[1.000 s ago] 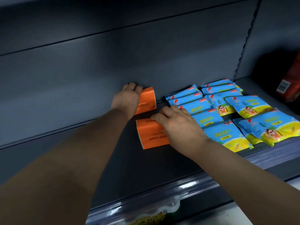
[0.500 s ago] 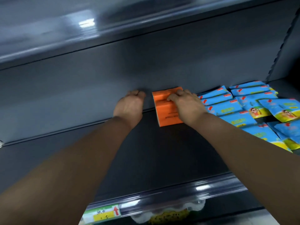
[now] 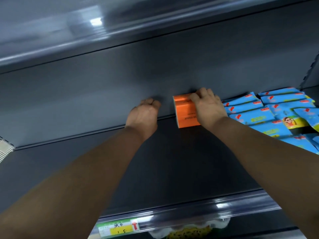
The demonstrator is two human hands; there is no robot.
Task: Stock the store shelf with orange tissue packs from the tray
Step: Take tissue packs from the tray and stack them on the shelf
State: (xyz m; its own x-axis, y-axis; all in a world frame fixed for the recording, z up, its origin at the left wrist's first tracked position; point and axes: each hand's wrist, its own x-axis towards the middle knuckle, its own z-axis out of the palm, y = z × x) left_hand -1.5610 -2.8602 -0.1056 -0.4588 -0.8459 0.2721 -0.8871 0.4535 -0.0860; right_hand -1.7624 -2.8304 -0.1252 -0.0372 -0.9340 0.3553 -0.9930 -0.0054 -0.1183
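Orange tissue packs (image 3: 185, 114) stand at the back of the dark shelf (image 3: 172, 161), against the rear panel. A seam across the orange top suggests two packs close together. My right hand (image 3: 209, 107) lies over their right side, thumb on top and fingers curled over the far edge. My left hand (image 3: 143, 116) is a short way to their left, apart from them, near the rear panel. Its fingers are loosely bent and it holds nothing. No tray is in view.
Several blue wipe packs (image 3: 259, 114) fill the shelf right of the orange packs. The upper shelf's edge (image 3: 103, 35) hangs overhead. A yellow price tag (image 3: 117, 228) sits on the front rail, with packaged goods (image 3: 186, 233) below.
One second ago each hand had an orange pack. My right hand has pushed its pack to the back by the other one. My left hand has let go and moved left.
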